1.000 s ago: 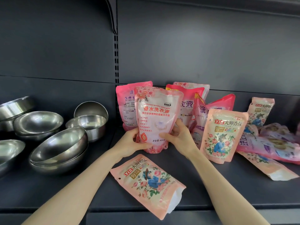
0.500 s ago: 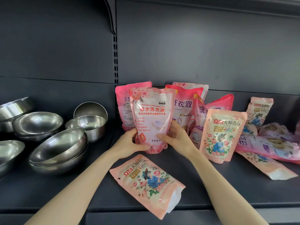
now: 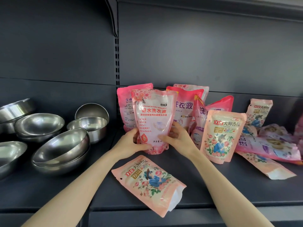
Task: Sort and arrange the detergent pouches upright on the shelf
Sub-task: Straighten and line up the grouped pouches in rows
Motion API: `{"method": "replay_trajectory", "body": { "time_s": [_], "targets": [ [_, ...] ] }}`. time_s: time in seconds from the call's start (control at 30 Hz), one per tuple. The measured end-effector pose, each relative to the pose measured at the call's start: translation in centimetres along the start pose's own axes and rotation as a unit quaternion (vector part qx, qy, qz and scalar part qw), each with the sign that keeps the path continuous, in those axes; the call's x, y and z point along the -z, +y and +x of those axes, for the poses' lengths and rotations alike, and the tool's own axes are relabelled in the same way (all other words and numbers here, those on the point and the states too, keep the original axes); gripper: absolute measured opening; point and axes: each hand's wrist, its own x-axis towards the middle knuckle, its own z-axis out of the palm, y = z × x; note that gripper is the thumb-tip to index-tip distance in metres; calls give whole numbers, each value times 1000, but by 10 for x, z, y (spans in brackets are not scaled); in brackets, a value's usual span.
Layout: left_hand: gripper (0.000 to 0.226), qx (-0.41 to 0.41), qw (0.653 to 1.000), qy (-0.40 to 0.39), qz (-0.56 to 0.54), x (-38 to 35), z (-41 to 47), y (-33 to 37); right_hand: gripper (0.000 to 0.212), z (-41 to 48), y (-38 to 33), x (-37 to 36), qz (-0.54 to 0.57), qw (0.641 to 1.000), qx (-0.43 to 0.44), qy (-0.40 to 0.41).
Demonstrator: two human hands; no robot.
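Because it is a soft film bag of liquid, the pouch (image 3: pixel 154 122) between the hands will likely sag and bulge when squeezed, sit heavy low down, and slide on its glossy skin. The left hand (image 3: pixel 132 142) grips its lower left edge, thumb across the front; the right hand (image 3: pixel 178 136) grips the lower right edge the same way. Holding low near the base seems sound, since the gusset there is what it must stand on and a higher grip would probably fold the film. The base looks set on the shelf (image 3: pixel 213 182), though the fingers hide whether it bears full weight.

Just behind the hands stand the pink pouches (image 3: pixel 183 104), close enough to leave little room for pushing back. Right of the right hand a floral pouch (image 3: pixel 221 136) stands upright, and beyond it the lying pouches (image 3: pixel 265 146) overlap on their sides. Nearer than the wrists, a flat pouch (image 3: pixel 147 182) lies with a corner over the shelf's front edge, so arms drawn back low could knock it off. Left of the left hand are bowls (image 3: pixel 62 145), with a bare strip between.
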Motion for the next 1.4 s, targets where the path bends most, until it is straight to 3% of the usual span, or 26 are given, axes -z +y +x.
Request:
{"method": "replay_trajectory", "body": {
  "time_s": [0.3,0.37,0.47,0.57,0.73,0.87,0.97,1.1,1.3,1.4],
  "targets": [
    [69,41,990,28,134,12,-41,11,59,-38,-18,6,-124,991,-45,33],
    [72,53,986,25,157,12,-58,13,48,-55,-29,5,-163,985,-42,33],
    [77,62,983,-28,169,11,-81,16,32,-79,-42,2,-192,975,-95,-61],
    [83,55,980,-62,184,10,-93,18,52,-94,-51,-2,-219,955,-147,-136],
    [89,44,980,-50,189,3,-99,17,60,-105,-62,-2,-227,943,-167,-175],
    [110,48,982,-30,181,-3,-103,16,44,-113,-59,-1,-94,977,-136,-138],
    [91,23,997,26,66,-9,-104,23,43,-119,-60,6,-34,990,-99,-89],
    [74,-66,992,102,-29,-12,-94,42,45,-124,-58,22,-6,997,-73,-23],
    [74,-177,969,170,1,-28,-72,90,40,-119,-47,47,26,997,-47,64],
    [77,-212,953,213,33,-42,-64,107,44,-111,-37,57,34,997,-40,62]
  ]
}}
